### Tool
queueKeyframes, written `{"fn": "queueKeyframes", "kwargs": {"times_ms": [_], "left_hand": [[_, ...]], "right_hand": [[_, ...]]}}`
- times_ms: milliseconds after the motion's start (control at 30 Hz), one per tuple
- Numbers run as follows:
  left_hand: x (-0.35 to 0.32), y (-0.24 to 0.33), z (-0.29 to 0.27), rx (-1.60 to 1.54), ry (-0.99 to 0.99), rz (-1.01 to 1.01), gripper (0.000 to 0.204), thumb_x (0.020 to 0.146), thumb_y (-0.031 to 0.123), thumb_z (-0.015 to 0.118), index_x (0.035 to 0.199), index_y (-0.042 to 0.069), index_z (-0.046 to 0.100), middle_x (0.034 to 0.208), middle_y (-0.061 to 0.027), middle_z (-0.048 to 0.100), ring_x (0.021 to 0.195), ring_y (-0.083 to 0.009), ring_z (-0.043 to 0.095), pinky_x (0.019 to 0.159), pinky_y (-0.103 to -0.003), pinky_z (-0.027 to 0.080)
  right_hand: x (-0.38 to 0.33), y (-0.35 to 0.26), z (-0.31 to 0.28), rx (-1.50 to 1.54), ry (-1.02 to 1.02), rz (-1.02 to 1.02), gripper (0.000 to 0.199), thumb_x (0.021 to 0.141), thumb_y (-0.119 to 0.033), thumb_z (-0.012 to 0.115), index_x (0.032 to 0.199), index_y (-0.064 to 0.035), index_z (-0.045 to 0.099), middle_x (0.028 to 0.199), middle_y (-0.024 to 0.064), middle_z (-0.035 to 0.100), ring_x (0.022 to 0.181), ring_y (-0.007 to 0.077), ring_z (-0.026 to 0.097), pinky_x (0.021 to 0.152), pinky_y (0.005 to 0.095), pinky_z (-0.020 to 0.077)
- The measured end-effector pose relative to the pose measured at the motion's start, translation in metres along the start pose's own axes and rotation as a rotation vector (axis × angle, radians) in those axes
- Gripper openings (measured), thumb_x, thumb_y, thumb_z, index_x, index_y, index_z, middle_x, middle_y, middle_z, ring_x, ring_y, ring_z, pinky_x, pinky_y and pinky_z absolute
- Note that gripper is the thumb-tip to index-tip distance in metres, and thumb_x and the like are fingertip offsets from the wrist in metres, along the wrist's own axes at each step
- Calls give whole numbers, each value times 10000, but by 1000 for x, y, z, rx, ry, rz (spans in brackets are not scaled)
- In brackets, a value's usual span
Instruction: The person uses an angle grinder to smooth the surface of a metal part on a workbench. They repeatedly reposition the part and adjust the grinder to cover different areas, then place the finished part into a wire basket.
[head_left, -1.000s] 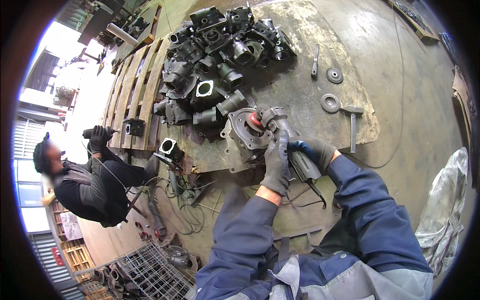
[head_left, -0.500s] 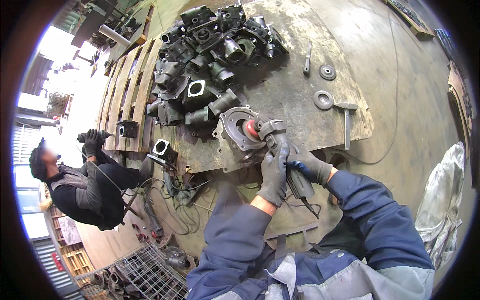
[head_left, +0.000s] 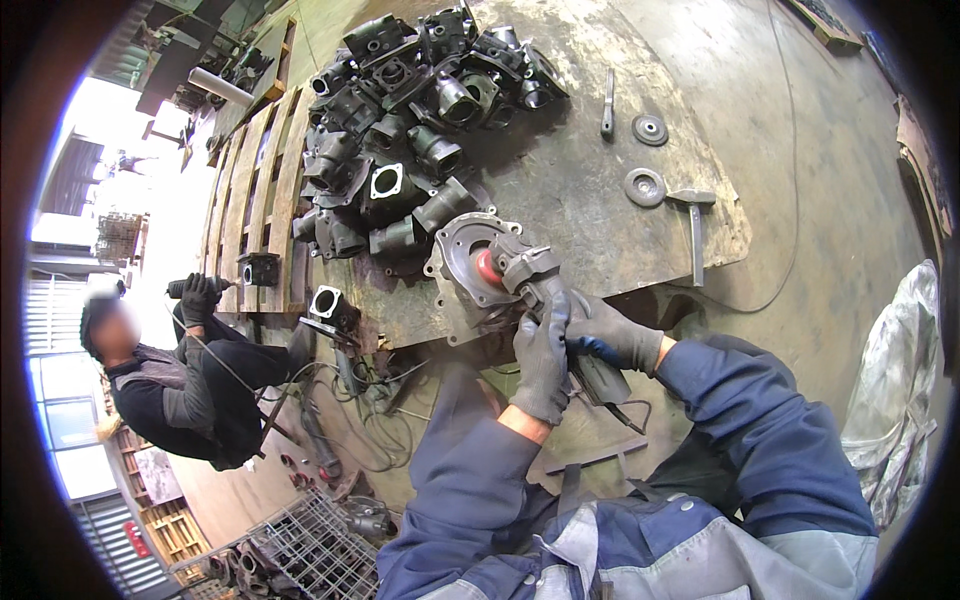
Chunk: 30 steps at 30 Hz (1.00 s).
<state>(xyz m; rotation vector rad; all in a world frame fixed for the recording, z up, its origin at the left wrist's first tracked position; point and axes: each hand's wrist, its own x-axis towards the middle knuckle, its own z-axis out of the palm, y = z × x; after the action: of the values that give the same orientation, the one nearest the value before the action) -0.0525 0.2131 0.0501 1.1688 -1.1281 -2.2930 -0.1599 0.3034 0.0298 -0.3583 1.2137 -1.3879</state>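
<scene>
Holding one grinder (head_left: pixel 535 272) in two gloved hands (head_left: pixel 542 365) (head_left: pixel 617 335)

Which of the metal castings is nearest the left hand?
The wide-flanged casting at the table's near edge, in front of the pile; it alone has the grinder's red disc at its opening.
</scene>
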Motion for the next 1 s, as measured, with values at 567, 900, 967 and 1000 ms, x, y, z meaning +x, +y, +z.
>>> {"fn": "queueKeyframes", "kwargs": {"times_ms": [567, 900, 967, 1000], "left_hand": [[32, 18, -9, -1, -29, 13, 420, 1075, 376, 704, 1256, -3, 715, 1121, -57, 716, 973, -132, 662, 875, -304, 541], [22, 28, -5, 200, -76, 202, 523, 1137, 459, 508, 1252, -22, 680, 1131, -93, 714, 1037, -180, 675, 953, -329, 531], [12, 34, -2, 115, -69, 151, 432, 1111, 392, 616, 1260, -8, 683, 1123, -74, 718, 997, -156, 682, 900, -311, 548], [8, 37, 0, 77, -64, 138, 396, 1098, 358, 670, 1264, -1, 685, 1120, -64, 720, 978, -145, 685, 873, -301, 556]], "right_hand": [[38, -8, -4, -104, 99, 22, 499, 918, -248, 733, 1319, 30, 628, 1086, 98, 711, 955, 187, 669, 848, 363, 580], [21, -50, 5, -340, -22, -70, 569, 906, -312, 761, 1332, 41, 630, 1120, 119, 728, 962, 167, 678, 848, 346, 583], [19, -49, 8, -166, -19, -105, 584, 898, -312, 760, 1344, 42, 629, 1141, 136, 734, 1005, 182, 678, 906, 359, 575], [19, -47, 8, -230, 30, -29, 602, 895, -304, 757, 1371, 38, 618, 1160, 145, 731, 1035, 193, 674, 936, 365, 564]]}}
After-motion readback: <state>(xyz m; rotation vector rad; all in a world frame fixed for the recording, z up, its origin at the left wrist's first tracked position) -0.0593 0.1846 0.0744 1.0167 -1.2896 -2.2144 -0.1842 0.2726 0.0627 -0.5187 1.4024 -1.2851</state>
